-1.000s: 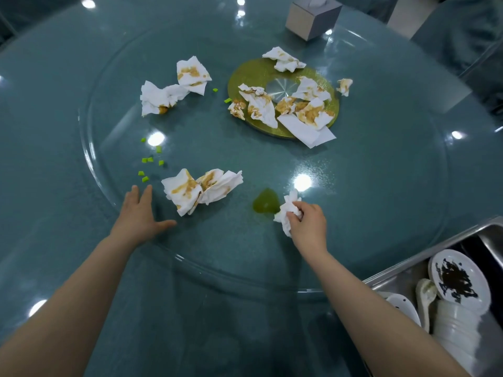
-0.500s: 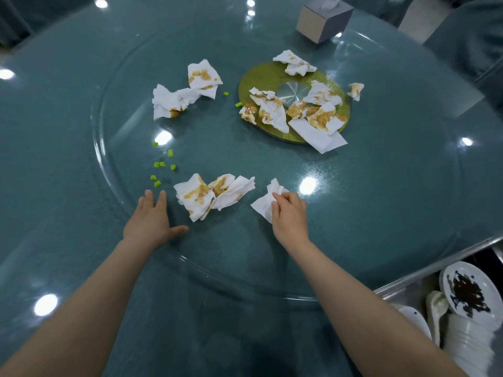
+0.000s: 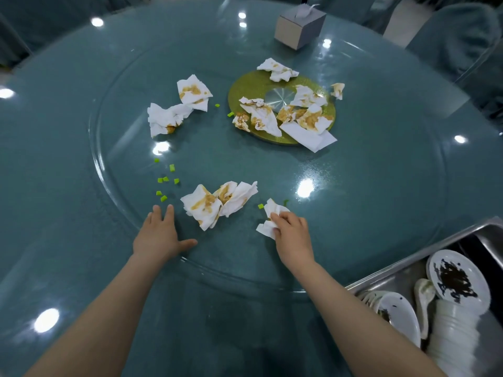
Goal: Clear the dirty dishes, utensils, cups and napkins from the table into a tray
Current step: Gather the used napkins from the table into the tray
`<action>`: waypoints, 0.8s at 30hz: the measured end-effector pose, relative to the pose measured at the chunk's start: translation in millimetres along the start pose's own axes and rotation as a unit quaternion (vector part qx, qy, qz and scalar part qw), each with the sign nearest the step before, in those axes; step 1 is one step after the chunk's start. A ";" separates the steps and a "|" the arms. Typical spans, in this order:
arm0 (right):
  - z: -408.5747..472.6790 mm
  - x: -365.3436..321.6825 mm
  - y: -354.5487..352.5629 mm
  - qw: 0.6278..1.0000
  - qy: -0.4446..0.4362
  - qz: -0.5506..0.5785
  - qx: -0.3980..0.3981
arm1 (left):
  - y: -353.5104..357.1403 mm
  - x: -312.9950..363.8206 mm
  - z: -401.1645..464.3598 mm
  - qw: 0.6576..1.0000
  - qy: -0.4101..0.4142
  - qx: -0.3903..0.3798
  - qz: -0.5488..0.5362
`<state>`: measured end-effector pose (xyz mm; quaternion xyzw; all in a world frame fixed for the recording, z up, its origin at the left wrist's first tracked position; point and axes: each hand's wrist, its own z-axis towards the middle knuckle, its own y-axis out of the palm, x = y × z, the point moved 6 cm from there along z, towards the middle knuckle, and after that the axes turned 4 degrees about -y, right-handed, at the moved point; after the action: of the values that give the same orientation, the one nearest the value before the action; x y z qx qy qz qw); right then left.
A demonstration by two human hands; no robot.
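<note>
The right hand (image 3: 292, 235) grips a crumpled white napkin (image 3: 269, 217) on the glass turntable (image 3: 367, 213), near its front edge; the napkin's long axis runs from the near side away toward the table centre, its far end sticking out past the fingers. The right forearm comes in from the near right corner, wrist straight, knuckles up. The left hand (image 3: 159, 236) lies flat, palm down, on the turntable's front-left rim, fingers straight and pointing away, thumb spread to the right, holding nothing. Between the two hands lies a pair of sauce-stained napkins (image 3: 217, 204), spread crosswise left to right, just beside the left fingertips. Small green vegetable bits (image 3: 164, 180) are scattered toward the left rim. More stained napkins sit on and around the gold centre disc (image 3: 239, 88), and two more (image 3: 177, 110) lie left of it. A metal tray (image 3: 402, 270) at the table's near right edge holds a stained plate (image 3: 457, 278), a spoon (image 3: 423, 292) and stacked cups (image 3: 451, 336). A tissue box (image 3: 298, 27) stands near the far edge.
</note>
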<state>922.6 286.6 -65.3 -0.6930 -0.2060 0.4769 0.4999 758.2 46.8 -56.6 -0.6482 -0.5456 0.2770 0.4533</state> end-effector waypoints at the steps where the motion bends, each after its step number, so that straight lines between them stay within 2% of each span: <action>1: -2.3 3.9 -2.1 1.000 0.005 0.002 0.002 | 1.0 1.8 -2.9 1.000 0.002 -0.001 0.007; 10: -15.8 32.1 -14.1 0.999 0.044 -0.004 -0.011 | 10.4 18.6 -21.6 0.999 0.011 -0.001 0.041; 16: 5.2 55.3 -52.6 0.989 0.097 0.078 0.085 | 14.2 26.0 -27.9 0.996 0.023 -0.013 0.089; 19: 28.2 67.9 -60.4 0.983 0.134 0.102 0.078 | 11.2 23.8 -26.9 0.992 0.037 -0.038 0.118; 21: 40.9 70.5 -59.4 0.985 0.143 0.075 0.060 | 10.6 23.8 -27.4 0.990 0.039 -0.049 0.128; 24: 48.3 62.5 -49.1 0.994 0.103 -0.011 0.019 | 12.6 27.2 -29.1 0.988 0.037 -0.048 0.139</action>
<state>918.9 378.6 -52.2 -0.7264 -0.1517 0.4012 0.5370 795.6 64.6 -51.4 -0.7483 -0.4459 0.2868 0.3987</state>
